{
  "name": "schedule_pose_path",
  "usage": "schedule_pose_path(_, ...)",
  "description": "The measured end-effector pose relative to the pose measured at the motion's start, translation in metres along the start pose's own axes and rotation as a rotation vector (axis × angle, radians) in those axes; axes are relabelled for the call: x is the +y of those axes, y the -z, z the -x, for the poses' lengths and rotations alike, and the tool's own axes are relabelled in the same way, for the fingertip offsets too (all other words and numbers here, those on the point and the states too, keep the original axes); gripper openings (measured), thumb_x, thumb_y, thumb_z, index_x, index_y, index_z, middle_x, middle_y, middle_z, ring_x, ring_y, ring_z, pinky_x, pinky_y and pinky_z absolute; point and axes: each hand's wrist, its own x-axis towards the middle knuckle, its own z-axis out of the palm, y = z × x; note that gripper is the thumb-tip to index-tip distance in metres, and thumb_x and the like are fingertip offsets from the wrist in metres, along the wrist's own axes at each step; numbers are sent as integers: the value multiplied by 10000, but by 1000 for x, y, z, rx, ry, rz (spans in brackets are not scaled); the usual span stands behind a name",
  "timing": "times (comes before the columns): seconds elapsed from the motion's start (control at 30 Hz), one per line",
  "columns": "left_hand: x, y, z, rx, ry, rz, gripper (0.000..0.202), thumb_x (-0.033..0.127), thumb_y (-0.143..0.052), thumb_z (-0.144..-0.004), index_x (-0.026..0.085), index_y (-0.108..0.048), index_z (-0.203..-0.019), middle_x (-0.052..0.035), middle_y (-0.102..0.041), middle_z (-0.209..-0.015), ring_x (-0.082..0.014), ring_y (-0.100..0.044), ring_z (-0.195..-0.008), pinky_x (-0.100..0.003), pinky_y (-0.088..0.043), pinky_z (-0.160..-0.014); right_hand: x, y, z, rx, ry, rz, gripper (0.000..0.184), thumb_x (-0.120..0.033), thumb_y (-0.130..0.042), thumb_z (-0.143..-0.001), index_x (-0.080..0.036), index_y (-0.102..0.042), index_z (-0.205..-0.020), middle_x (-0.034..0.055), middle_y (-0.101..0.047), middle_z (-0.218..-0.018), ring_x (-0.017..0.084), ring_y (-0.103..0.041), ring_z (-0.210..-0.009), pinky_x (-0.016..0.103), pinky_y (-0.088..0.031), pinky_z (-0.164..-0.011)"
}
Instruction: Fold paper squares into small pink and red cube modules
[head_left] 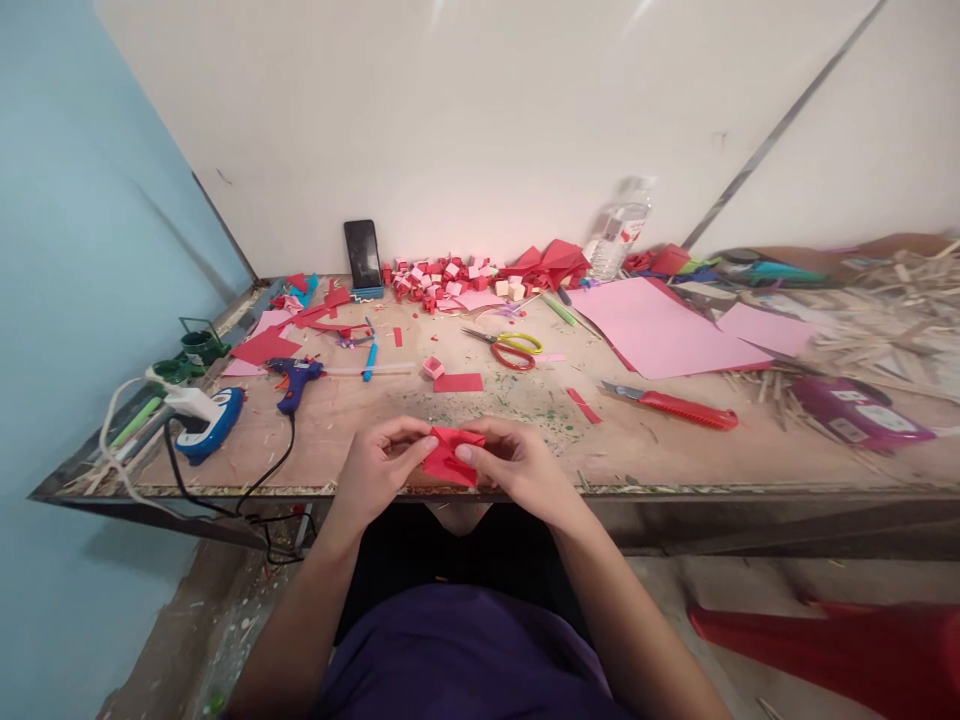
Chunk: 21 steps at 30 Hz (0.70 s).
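Both my hands hold a folded piece of red paper (pixel 452 458) at the table's front edge. My left hand (pixel 381 462) pinches its left side between thumb and fingers. On the right side, my right hand (pixel 514 462) grips it the same way, the thumb lying across the paper. Creases show in the middle of the piece. Just beyond my hands lie a flat red paper strip (pixel 459 382) and a small pink paper cube (pixel 433 367). Scissors (pixel 512 346) with yellow and orange handles rest farther back.
A red utility knife (pixel 667 405) lies right with its blade out. To the left are a blue glue gun (pixel 296 378) and a power strip (pixel 212 425) with cables. Paper cubes (pixel 450 280), a phone (pixel 363 255), a bottle (pixel 621 232) and pink sheets (pixel 660 325) line the back.
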Motion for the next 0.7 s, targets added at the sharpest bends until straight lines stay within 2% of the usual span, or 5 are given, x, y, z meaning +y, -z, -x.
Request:
schedule_pose_path(0.23,4,-1,1,-88,-5,-12,137,271,-701,-867,170,-739,-952,-39,-779,-860,-184,-735,-814,-257,-576,-750,0,3,-1,-27,-6,20,296,-434,-731,-880,-155,-750,-782,-23,-584,-598,101,-477,-505,220,-396,-483)
schedule_pose_path(0.3,4,-1,1,-96,-17,-23,139,273,-689,-879,174,-749,-955,-41,-777,-882,-182,-729,-822,-256,-573,-755,1,3,-1,-26,8,27,267,-418,-731,-882,-163,-777,-815,-3,-652,-651,119,-535,-540,232,-439,-518)
schedule_pose_path(0.4,3,1,1,-102,-31,-30,129,269,-684,-886,174,-758,-931,-44,-775,-905,-179,-721,-829,-251,-567,-753,3,4,-2,4,61,24,200,-370,-751,-869,-193,-824,-925,43,-773,-847,193,-691,-760,288,-545,-718)
schedule_pose_path(0.47,3,1,1,-108,-41,-17,120,262,-689,-885,172,-761,-918,-45,-776,-920,-178,-720,-850,-251,-565,-779,5,5,-2,19,90,20,192,-352,-769,-855,-214,-837,-969,57,-800,-925,235,-727,-892,332,-560,-840)
schedule_pose_path(0.7,7,1,1,-100,-46,-4,146,312,-716,-885,174,-761,-898,-33,-770,-876,-169,-708,-820,-238,-552,-763,3,6,-2,-1,114,37,223,-362,-770,-858,-234,-840,-1027,62,-817,-948,254,-754,-894,355,-586,-857)
